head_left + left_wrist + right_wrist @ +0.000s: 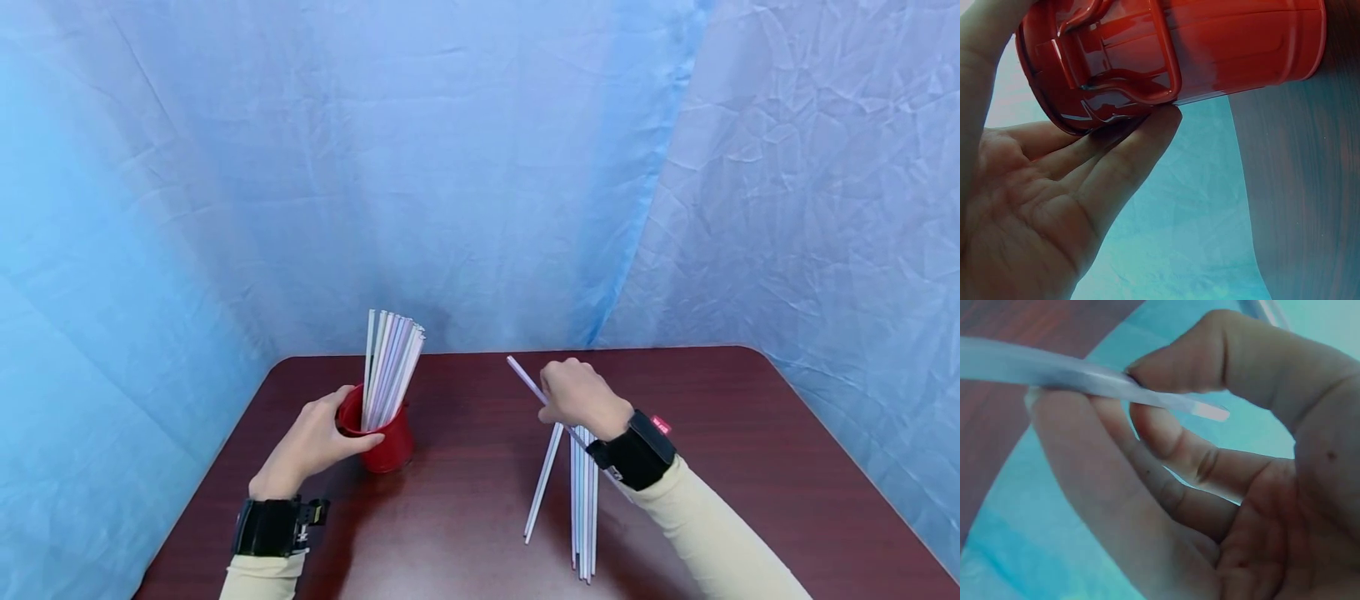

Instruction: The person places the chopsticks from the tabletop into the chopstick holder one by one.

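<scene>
Dark red table (465,500), blue cloth (480,167) behind. Your left hand (315,442) wraps the red cup (386,446) full of straws (390,367). Your right hand (581,398) pinches one straw (525,379) between thumb and fingers, loose straws (581,500) just below its wrist.

Cup (386,437) with straws (390,358) in it stands left — loose straws (583,500) lie right.
</scene>
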